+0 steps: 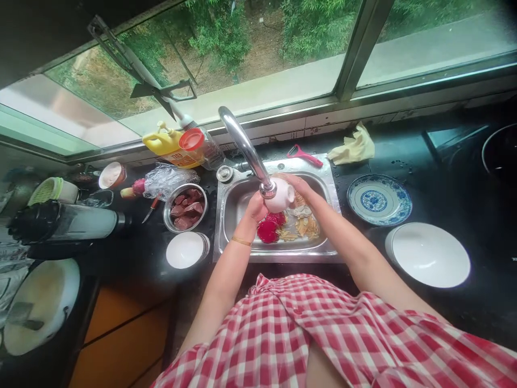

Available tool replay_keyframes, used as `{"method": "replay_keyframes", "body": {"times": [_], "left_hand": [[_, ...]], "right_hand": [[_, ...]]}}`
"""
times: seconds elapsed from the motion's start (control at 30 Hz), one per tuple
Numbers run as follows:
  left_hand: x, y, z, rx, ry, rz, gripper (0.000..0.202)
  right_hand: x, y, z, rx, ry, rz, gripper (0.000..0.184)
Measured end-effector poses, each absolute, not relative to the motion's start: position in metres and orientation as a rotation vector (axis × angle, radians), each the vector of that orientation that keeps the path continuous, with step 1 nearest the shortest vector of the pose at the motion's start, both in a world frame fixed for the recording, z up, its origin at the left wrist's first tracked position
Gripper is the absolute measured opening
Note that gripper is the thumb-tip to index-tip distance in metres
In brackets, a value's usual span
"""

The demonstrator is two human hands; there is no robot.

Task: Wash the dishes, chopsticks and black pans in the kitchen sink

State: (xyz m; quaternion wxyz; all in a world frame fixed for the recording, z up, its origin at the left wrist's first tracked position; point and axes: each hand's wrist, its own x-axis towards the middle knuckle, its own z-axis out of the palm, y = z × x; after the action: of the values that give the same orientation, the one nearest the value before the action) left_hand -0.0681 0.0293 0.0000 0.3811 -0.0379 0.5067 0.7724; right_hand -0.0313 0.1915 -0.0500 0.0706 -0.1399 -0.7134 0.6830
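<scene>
1. the small white bowl [281,196] is held over the sink [323,178], just under the tap spout [244,144].
2. risk, as judged: the bowl could be chipped against the spout, or dropped onto the peels [301,226] below if it turns slippery.
3. grip: the left hand [256,207] and right hand [299,186] are curled closed against the bowl's sides.

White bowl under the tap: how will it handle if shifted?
Probably slippery: the white bowl looks glazed, directly under the faucet spout. Likely rigid yet breakable over the steel sink. Small between left hand and right hand, so probably light.
</scene>
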Motion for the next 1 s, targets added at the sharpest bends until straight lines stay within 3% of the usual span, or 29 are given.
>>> {"method": "replay_keyframes", "body": {"times": [0.13, 0.37, 0.6, 1.0], "left_hand": [[-0.076, 0.035, -0.004, -0.183, 1.242, 2.163, 0.027], [-0.075, 0.021, -0.017, -0.189, 1.365, 2.206, 0.026], [-0.061, 0.017, -0.02, -0.173, 1.366, 2.112, 0.027], [-0.052, 0.02, -0.016, -0.234, 1.42, 2.03, 0.025]], "right_hand": [[-0.012, 0.146, -0.065, -0.646, -1.967, 1.711, 0.048], [0.003, 0.145, -0.066, -0.306, -2.499, 1.21, 0.039], [0.028, 0.157, -0.059, -0.154, -2.658, 1.089, 0.036], [0.031, 0.164, -0.045, -0.314, -2.887, 0.991, 0.034]]}}
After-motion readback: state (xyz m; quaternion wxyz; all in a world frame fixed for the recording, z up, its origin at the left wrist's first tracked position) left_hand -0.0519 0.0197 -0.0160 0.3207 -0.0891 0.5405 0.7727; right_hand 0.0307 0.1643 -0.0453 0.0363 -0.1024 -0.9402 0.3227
